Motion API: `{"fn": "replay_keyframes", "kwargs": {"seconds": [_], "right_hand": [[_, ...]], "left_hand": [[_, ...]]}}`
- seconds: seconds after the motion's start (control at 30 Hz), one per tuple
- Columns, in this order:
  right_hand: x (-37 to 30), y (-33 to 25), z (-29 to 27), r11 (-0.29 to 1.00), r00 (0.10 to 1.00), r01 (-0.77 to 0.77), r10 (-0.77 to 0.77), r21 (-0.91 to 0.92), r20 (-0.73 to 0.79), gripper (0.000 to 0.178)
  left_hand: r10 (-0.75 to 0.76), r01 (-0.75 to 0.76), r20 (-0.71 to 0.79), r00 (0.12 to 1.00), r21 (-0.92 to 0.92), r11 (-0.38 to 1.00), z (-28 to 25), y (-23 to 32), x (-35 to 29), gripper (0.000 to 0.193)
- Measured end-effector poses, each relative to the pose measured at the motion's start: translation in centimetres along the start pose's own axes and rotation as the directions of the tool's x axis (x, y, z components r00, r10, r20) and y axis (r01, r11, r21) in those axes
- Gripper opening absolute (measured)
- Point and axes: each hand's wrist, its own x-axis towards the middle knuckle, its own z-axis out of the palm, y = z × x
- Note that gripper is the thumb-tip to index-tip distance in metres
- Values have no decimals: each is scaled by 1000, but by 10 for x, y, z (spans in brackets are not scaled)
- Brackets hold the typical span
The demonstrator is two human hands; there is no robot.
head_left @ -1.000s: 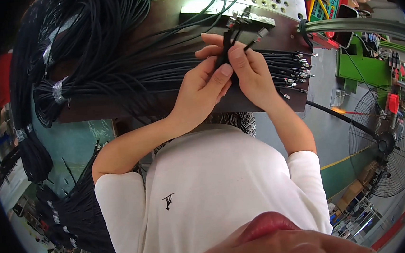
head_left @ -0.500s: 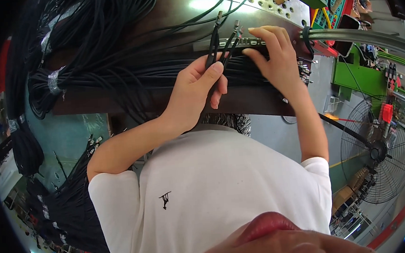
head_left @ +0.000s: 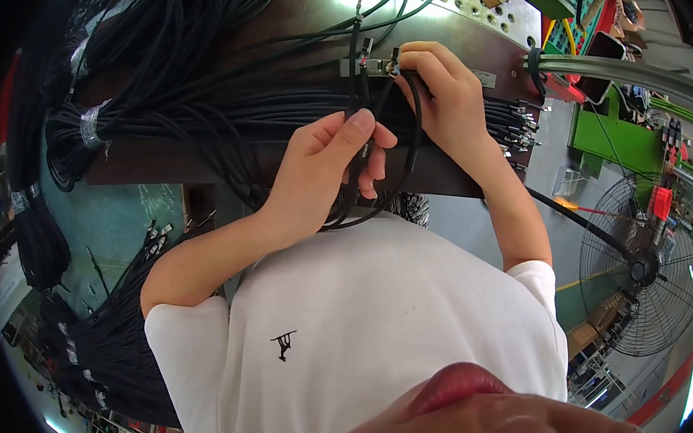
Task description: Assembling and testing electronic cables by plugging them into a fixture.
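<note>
Head view: we look down at our hands above a brown bench.
Left hand: we grasp several black cables between thumb and fingers.
Right hand: our fingertips are at a metal connector; we cannot tell whether they pinch it.
Cable position: the gripped lengths rise in front of our chest, over a long cable bundle on the bench; one curves in a loop beside our right hand.
Bundle tie: silvery, around the left end.
</note>
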Motion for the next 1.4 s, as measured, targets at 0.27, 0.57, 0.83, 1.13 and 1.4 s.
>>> {"fn": "replay_keyframes", "kwargs": {"seconds": [0.27,0.57,0.83,1.13,1.4], "right_hand": [[0,-14,-19,924,941,267,-312,-273,-134,29],[-9,12,-16,947,967,256,-253,-192,40,28],[2,20,-30,948,945,283,-249,-145,215,23],[-8,19,-47,974,974,139,-167,-178,-151,21],[-25,30,-34,997,998,-60,59,-45,-30,18]], "left_hand": [[-23,26,50,998,-68,997,6,0,4,38],[102,-107,-40,994,-133,985,9,7,8,36],[1,11,57,998,-217,976,16,9,15,23],[-91,24,234,968,273,962,12,20,8,29],[51,-116,226,973,283,952,20,34,-5,47]]}}
